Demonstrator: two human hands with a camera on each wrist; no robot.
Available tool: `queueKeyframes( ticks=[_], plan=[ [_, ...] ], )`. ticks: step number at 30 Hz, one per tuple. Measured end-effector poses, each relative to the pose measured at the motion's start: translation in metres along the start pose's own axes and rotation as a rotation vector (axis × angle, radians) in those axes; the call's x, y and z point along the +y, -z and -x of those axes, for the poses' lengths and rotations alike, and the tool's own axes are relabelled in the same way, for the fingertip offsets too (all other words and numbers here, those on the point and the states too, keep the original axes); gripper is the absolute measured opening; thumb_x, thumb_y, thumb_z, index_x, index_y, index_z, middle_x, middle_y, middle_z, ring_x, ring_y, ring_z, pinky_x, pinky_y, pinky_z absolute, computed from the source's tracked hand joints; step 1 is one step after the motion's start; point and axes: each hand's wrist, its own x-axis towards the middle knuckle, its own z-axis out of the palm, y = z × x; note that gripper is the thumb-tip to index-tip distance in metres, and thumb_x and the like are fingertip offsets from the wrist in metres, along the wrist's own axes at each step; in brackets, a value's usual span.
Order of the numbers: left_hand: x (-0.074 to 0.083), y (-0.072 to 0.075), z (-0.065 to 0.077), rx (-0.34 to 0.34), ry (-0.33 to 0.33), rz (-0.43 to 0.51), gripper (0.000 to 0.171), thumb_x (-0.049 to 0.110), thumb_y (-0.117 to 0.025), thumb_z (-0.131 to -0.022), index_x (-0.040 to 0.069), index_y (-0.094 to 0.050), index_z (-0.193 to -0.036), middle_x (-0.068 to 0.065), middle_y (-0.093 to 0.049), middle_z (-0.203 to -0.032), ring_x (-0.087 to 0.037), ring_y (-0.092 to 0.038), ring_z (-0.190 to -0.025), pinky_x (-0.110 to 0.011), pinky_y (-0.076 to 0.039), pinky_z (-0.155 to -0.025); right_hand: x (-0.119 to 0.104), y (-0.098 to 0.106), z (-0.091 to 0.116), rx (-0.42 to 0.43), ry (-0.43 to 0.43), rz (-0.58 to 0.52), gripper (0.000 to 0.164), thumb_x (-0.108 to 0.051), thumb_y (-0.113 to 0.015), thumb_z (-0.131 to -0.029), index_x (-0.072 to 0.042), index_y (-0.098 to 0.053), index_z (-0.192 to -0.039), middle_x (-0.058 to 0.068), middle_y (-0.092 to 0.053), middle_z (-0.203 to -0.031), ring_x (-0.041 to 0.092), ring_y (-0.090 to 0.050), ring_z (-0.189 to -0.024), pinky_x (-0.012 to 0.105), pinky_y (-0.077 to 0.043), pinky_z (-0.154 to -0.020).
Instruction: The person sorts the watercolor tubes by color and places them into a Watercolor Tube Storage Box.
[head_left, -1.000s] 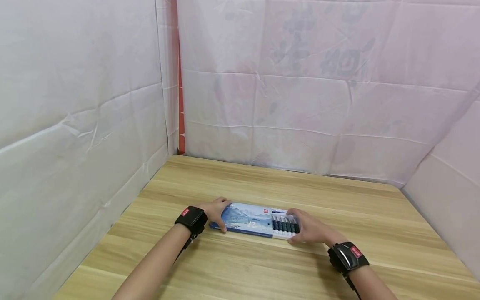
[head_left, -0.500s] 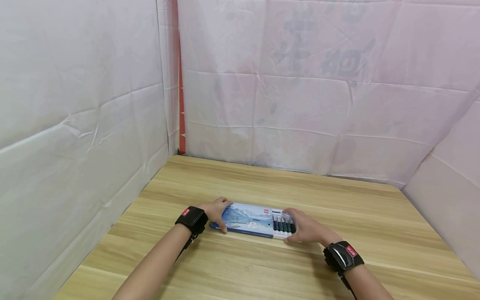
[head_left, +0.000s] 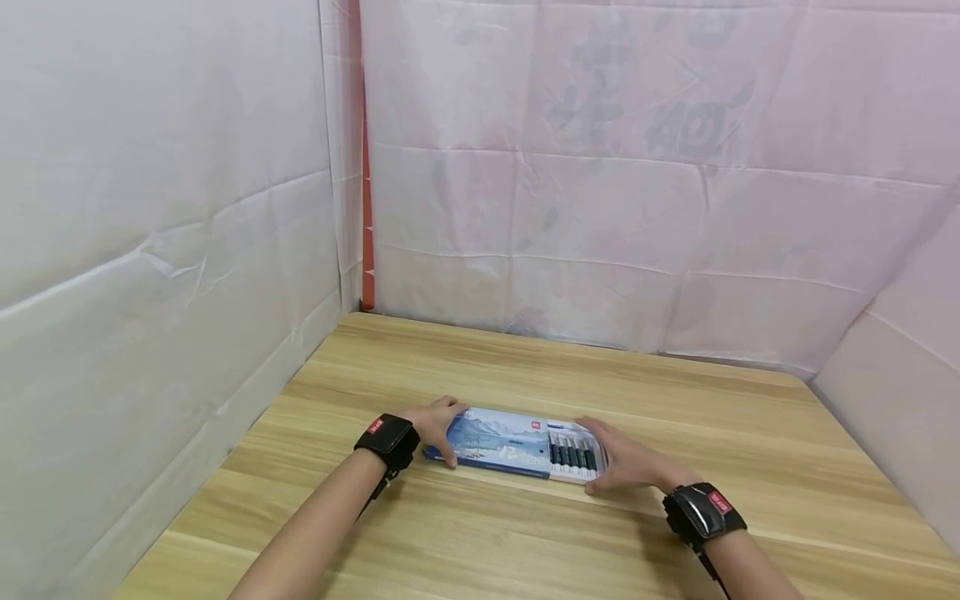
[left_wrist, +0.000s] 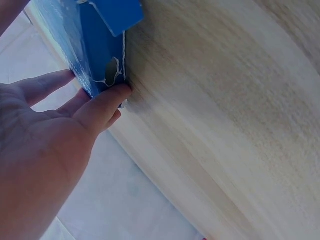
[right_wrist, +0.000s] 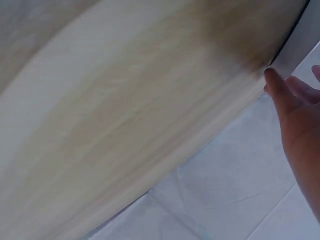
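A flat paint-set box with a blue landscape sleeve (head_left: 498,443) lies on the table. From the sleeve's right end sticks out a white tray with several dark-banded paint tubes (head_left: 573,454). My left hand (head_left: 433,427) grips the sleeve's left end, thumb on the near side and fingers on the far side. In the left wrist view a blue end flap (left_wrist: 117,12) stands out from the box. Across the tray's right end spreads my right hand (head_left: 626,457), holding it between thumb and fingers. The right wrist view shows the thumb against the pale tray edge (right_wrist: 292,47).
The wood-grain table (head_left: 480,533) extends around the box on all sides. Pale cloth hangs behind it (head_left: 600,208) and along the left side (head_left: 165,292). A black band (head_left: 390,442) is on the left wrist, another band (head_left: 705,510) on the right.
My right hand first pushed the tray slightly left into the sleeve, then drew it back to the right, so more of the tubes shows. My left hand keeps its hold on the sleeve.
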Motion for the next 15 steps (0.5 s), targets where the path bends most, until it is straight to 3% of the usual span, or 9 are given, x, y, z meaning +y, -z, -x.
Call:
queueKeyframes(
  ticks=[4, 10, 15],
  plan=[
    [0.0005, -0.0011, -0.0011, 0.0, -0.006, 0.011, 0.095, 0.019, -0.086, -0.063, 0.004, -0.033, -0.141, -0.016, -0.029, -0.138, -0.03, -0.032, -0.125, -0.043, -0.035, -0.096, 0.006, 0.0001, 0.0051, 0.007, -0.016, -0.055, 0.099, -0.034, -0.083, -0.062, -0.003, -0.03, -0.14, 0.024, -0.035, -0.135, 0.037, -0.037, -0.118, 0.056, -0.03, -0.095],
    [-0.0026, -0.001, -0.0037, -0.008, -0.011, 0.008, 0.095, 0.019, -0.085, -0.065, 0.005, -0.03, -0.142, -0.016, -0.026, -0.14, -0.029, -0.03, -0.127, -0.042, -0.035, -0.097, 0.01, -0.0011, 0.0052, 0.022, -0.026, -0.034, 0.097, -0.035, -0.082, -0.063, -0.002, -0.031, -0.139, 0.024, -0.036, -0.134, 0.038, -0.039, -0.118, 0.055, -0.031, -0.095],
    [-0.0026, -0.0001, -0.0037, -0.01, -0.016, 0.013, 0.096, 0.018, -0.085, -0.065, 0.003, -0.03, -0.142, -0.017, -0.026, -0.139, -0.03, -0.029, -0.127, -0.043, -0.035, -0.097, 0.0084, -0.0013, 0.0041, 0.006, -0.088, 0.002, 0.098, -0.036, -0.081, -0.063, 0.002, -0.032, -0.139, 0.026, -0.03, -0.138, 0.042, -0.035, -0.121, 0.056, -0.03, -0.096]
  ],
)
